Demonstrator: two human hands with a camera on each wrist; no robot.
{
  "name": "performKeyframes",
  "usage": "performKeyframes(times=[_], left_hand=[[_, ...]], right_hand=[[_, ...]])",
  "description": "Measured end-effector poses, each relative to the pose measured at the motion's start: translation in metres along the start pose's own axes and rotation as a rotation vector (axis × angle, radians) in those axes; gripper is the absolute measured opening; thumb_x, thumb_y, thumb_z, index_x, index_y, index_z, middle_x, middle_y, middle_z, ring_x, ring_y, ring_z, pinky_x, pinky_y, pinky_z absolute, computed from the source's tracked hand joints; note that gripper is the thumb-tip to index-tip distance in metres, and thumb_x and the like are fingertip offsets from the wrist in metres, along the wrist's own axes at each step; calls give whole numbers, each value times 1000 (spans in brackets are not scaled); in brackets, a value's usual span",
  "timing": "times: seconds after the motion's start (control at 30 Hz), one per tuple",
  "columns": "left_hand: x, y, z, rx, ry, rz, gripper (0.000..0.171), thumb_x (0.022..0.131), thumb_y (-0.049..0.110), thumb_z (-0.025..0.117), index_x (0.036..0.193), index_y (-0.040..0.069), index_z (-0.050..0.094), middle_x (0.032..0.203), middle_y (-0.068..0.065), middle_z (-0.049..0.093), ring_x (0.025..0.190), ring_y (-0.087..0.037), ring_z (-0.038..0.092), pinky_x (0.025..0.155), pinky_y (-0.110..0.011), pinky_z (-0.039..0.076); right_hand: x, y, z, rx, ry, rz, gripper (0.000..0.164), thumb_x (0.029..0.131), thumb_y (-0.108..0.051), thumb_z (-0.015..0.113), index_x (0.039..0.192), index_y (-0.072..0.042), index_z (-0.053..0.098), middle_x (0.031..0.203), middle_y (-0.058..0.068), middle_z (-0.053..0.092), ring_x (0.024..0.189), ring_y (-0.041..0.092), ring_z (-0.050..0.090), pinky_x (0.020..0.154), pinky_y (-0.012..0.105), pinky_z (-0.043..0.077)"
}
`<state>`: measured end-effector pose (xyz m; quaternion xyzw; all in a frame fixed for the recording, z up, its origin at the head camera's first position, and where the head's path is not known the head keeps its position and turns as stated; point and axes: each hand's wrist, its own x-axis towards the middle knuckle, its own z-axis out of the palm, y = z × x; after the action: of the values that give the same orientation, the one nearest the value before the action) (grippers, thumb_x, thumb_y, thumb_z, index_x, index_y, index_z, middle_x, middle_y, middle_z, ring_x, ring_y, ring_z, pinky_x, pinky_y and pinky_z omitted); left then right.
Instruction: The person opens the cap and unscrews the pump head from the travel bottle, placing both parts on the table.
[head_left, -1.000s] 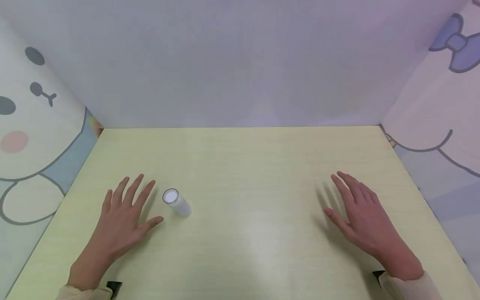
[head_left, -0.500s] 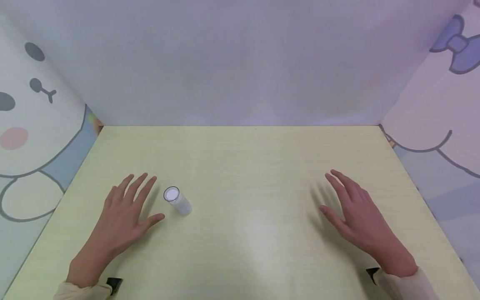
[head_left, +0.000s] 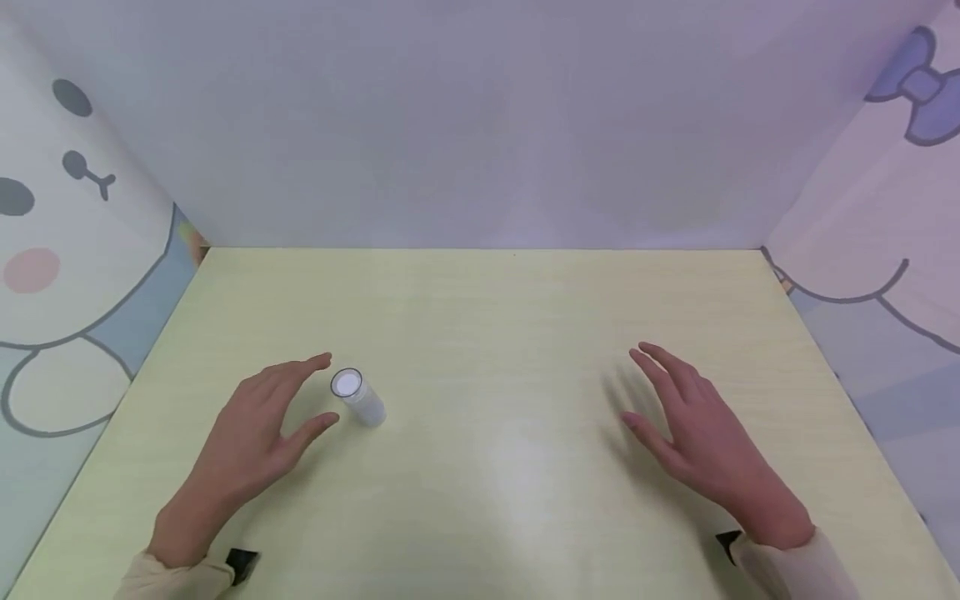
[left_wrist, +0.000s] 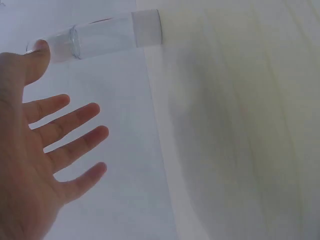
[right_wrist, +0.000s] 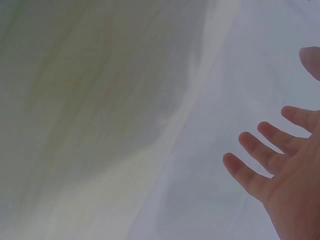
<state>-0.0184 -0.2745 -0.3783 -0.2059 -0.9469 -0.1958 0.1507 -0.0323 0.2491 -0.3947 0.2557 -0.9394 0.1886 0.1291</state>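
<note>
A small clear cylindrical bottle [head_left: 367, 407] with a whitish top stands upright on the table, left of the middle. In the left wrist view the bottle [left_wrist: 107, 37] shows a clear body, a ring partway along it and a frosted white band at its base. My left hand [head_left: 251, 429] is just left of it, thumb and forefinger spread on either side of its near edge, holding nothing. The left thumb [left_wrist: 39, 59] overlaps the bottle's upper end in the wrist view. Over the table's right side hovers my right hand [head_left: 705, 437], fingers extended, nothing in it.
The pale wood-look table [head_left: 510, 333] runs back to a plain light wall [head_left: 480, 125]. Cartoon-printed panels flank it, the left panel [head_left: 82, 250] with an animal face and the right panel [head_left: 862, 217] with a blue bow.
My left hand has moved right toward the bottle, its spread fingers drawing together and bending toward it. My right hand has drifted left over the table. The bottle stands in the same place.
</note>
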Motion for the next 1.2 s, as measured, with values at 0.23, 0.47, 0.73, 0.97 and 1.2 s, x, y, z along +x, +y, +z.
performKeyframes(times=[0.23,0.47,0.73,0.97,1.2], left_hand=[[4,12,-1,-21,-25,-50,84,81,18,89,155,23,49,125,2,70,111,-22,65,87,-43,47],[13,17,0,-3,18,28,84,75,18,92,150,18,54,113,0,73,100,-25,67,85,-44,49],[15,20,0,-16,23,52,76,78,18,90,147,17,58,111,3,74,99,-22,68,84,-45,51],[15,22,4,-27,36,50,75,76,15,91,144,19,61,109,4,73,97,-20,68,82,-42,51],[17,23,4,-60,59,70,71,75,9,90,140,17,63,107,6,72,96,-14,66,84,-29,49]], right_hand=[[2,-3,2,-19,-30,-6,82,92,-28,77,161,-11,36,162,15,41,137,38,50,101,58,46],[2,-4,4,-24,-44,-11,81,93,-30,76,161,-11,36,161,16,42,137,38,50,100,58,47],[3,-5,5,-29,-36,-36,81,93,-26,77,161,-9,37,159,17,44,137,37,51,99,57,49],[2,-6,7,-33,-63,-25,78,96,-31,74,161,-10,36,159,18,44,137,38,51,100,57,49],[3,-8,8,-29,-67,-24,78,96,-30,74,161,-12,36,159,16,44,137,36,51,99,56,49]])
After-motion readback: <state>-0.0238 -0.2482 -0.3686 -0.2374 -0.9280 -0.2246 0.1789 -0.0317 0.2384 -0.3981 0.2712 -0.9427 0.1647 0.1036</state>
